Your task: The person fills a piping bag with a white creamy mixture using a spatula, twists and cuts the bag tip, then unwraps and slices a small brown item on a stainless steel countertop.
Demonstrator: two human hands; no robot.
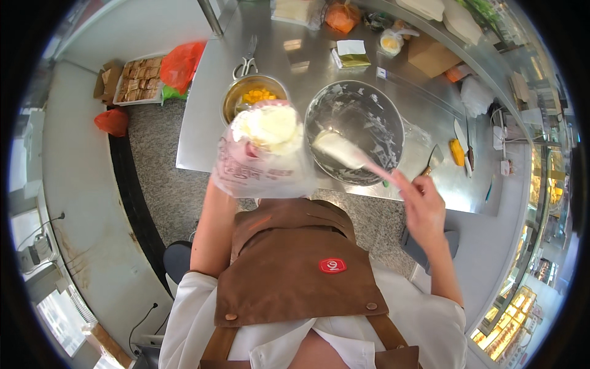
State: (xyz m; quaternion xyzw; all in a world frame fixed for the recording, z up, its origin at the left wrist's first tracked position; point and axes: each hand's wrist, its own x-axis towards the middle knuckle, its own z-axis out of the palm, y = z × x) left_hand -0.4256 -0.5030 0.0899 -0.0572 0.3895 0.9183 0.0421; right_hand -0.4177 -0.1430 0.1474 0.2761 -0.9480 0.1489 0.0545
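My left hand (252, 148) is around a clear plastic bag (258, 173) printed with writing, its top folded outward; the bag hides most of the fingers. Pale cream (272, 124) fills the bag's mouth. In my right hand (421, 203) is the handle of a spatula (339, 150), its blade coated with cream and held over a large steel bowl (400, 138). Smears of cream cling to that bowl's inner wall. Partly behind the bag, a smaller metal bowl (227, 99) holds yellow fruit cubes (258, 95).
White-handled scissors (249, 57) lie beyond the small bowl on the steel table (198, 133). At the right are knives (461, 138), a yellow fruit piece (457, 152) and another blade with a wooden handle (431, 161). A packet (351, 57) and several bags sit at the back.
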